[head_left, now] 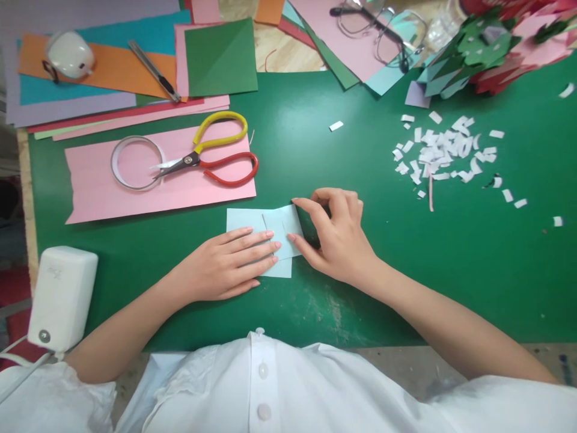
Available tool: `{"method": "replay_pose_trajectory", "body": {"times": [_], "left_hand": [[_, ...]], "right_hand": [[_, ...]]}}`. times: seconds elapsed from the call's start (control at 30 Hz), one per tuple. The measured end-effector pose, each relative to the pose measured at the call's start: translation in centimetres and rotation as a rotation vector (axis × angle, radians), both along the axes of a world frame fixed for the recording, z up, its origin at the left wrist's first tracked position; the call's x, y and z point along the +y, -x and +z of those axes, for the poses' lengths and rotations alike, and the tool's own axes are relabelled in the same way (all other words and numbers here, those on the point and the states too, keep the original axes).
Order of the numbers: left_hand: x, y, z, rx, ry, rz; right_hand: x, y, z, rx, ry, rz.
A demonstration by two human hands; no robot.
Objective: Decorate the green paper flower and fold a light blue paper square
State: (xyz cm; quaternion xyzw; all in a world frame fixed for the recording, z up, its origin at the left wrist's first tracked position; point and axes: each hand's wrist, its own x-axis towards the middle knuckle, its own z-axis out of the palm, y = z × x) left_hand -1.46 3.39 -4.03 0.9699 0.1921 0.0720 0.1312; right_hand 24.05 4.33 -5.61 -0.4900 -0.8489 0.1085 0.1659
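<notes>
A small pale blue paper piece (252,224) lies on the green mat (451,264) near the front edge, partly folded over itself. My left hand (225,264) lies flat on its lower part with fingers stretched out, pressing it down. My right hand (336,231) is at the paper's right edge, index finger and thumb curled and pinching the folded flap there. Part of the paper is hidden under both hands.
Scissors with yellow and red handles (216,157) and a tape ring (133,162) lie on a pink sheet (103,192). Stacked coloured papers, a craft knife (153,70), glasses (378,30), white paper scraps (444,153), a paper flower pile (496,48) and a white device (61,297) surround the mat.
</notes>
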Motion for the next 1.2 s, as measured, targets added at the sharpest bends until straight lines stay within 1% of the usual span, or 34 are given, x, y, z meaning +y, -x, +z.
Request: {"method": "replay_pose_trajectory", "body": {"times": [0.13, 0.3, 0.47, 0.6, 0.7, 0.77, 0.83, 0.9, 1.0, 1.07, 1.2], "left_hand": [[-0.1, 0.1, 0.0, -0.004, -0.015, 0.003], [-0.1, 0.1, 0.1, -0.02, -0.008, 0.019], [-0.1, 0.2, 0.0, -0.031, -0.013, 0.048], [-0.2, 0.2, -0.2, -0.049, 0.024, 0.089], [-0.4, 0.1, 0.2, -0.124, 0.144, 0.176], [-0.6, -0.1, 0.6, -0.224, 0.288, 0.271], [-0.9, -0.1, 1.0, -0.331, 0.431, 0.358], [-1.0, -0.1, 1.2, -0.395, 0.534, 0.408], [-1.0, 0.0, 1.2, -0.417, 0.63, 0.442], [-1.0, 0.1, 1.0, -0.424, 0.66, 0.463], [-1.0, 0.1, 0.8, -0.483, 0.657, 0.538]], "right_hand": [[0.3, -0.2, -0.2, 0.049, -0.012, 0.033], [0.5, -0.5, -0.2, 0.165, 0.023, 0.014], [0.5, -0.6, 0.0, 0.337, 0.039, 0.056], [0.2, -0.7, 0.4, 0.478, 0.057, 0.047], [0.0, -0.7, 0.7, 0.584, 0.121, -0.01], [-0.1, -0.7, 0.7, 0.684, 0.184, -0.046], [-0.2, -0.7, 0.7, 0.782, 0.228, -0.051], [-0.2, -0.5, 0.6, 0.84, 0.24, -0.018], [-0.4, -0.3, 0.5, 0.862, 0.207, 0.082], [-0.5, -0.2, 0.6, 0.838, 0.166, 0.157], [-0.5, -0.3, 0.6, 0.706, 0.07, 0.261]]}}
